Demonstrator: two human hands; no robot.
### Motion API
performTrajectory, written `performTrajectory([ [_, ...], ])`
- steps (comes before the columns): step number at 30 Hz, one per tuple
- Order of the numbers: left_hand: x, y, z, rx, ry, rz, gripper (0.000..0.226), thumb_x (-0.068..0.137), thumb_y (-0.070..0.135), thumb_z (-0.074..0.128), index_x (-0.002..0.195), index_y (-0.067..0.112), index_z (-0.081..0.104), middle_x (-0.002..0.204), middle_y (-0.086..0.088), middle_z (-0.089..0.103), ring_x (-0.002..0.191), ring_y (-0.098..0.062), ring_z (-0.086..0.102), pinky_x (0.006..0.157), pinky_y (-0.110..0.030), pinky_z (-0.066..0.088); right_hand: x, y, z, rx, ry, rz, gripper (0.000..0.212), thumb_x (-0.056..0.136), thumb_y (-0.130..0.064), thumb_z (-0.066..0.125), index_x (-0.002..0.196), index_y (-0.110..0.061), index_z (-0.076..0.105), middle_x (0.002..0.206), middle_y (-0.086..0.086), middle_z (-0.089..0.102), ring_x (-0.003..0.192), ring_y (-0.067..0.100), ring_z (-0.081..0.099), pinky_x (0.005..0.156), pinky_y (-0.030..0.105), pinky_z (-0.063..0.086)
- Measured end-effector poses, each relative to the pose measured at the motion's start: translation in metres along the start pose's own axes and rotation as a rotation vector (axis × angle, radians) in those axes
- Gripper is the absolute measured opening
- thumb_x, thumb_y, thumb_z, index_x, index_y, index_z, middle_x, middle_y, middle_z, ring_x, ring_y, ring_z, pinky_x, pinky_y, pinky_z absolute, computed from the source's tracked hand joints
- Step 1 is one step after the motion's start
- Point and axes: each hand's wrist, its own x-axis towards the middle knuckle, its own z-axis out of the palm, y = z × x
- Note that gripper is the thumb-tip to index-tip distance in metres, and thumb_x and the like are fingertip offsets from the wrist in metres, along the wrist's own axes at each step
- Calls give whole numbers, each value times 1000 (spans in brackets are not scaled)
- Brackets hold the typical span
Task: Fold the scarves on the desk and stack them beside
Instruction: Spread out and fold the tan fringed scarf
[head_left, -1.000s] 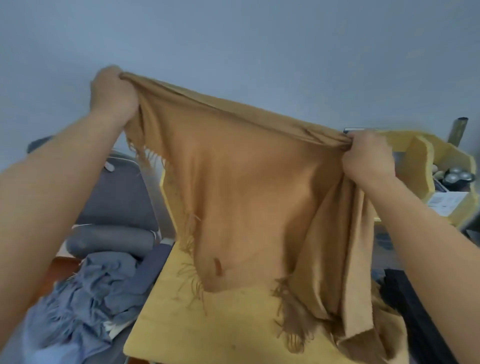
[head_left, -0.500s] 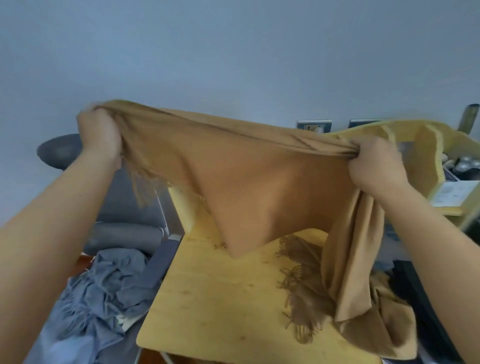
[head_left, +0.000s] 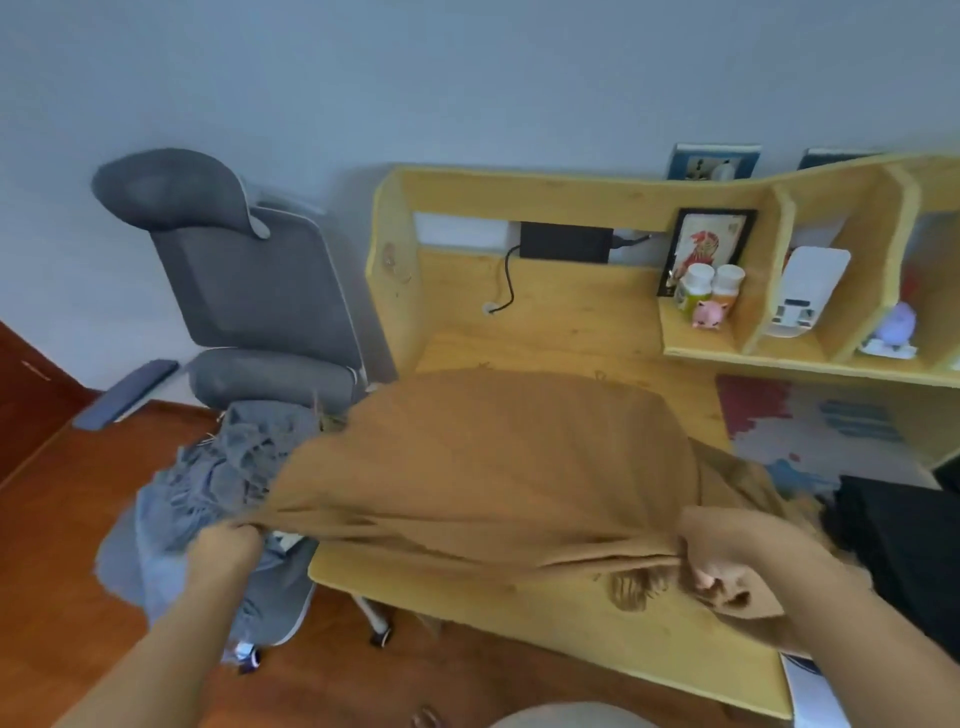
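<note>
A tan fringed scarf (head_left: 493, 457) billows over the near part of the yellow wooden desk (head_left: 550, 322), held by its near edge. My left hand (head_left: 226, 551) grips one end of that edge, out past the desk's left side. My right hand (head_left: 727, 561) grips the other end above the desk's front, with fringe bunched under it. A blue-grey scarf (head_left: 208, 488) lies crumpled on the seat of the grey office chair (head_left: 244, 280) to the left. A dark cloth (head_left: 898, 545) lies on the desk at the right.
The desk's back shelf holds a framed picture (head_left: 706, 249), two bottles (head_left: 709, 286), a pink pig figure (head_left: 709, 314) and a white device (head_left: 802, 291). A black box with a cable (head_left: 563, 241) hangs at the back. A colourful mat (head_left: 810, 431) lies under the shelf.
Both hands have swung the tan scarf down from head height to just above the desk, and the cloth now balloons forward over the desktop. The view has tilted downward.
</note>
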Motion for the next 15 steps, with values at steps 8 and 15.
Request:
performTrajectory([
  [8, -25, 56, -10, -1365, -385, -380, 30, 110, 22, 33, 126, 7, 55, 114, -20, 64, 106, -39, 63, 105, -60, 45, 5, -24, -41, 167, 109, -51, 23, 97, -16, 60, 75, -15, 60, 68, -1, 55, 61, 15, 50, 54, 21, 41],
  [15, -3, 166, -115, -1474, -383, 24, 26, 106, 22, 39, 118, 20, 62, 129, -11, 65, 115, -31, 64, 106, -61, 43, -22, -76, -125, 435, 815, 45, 25, 87, -1, 46, 83, -20, 61, 79, 5, 60, 81, 30, 58, 72, 36, 52],
])
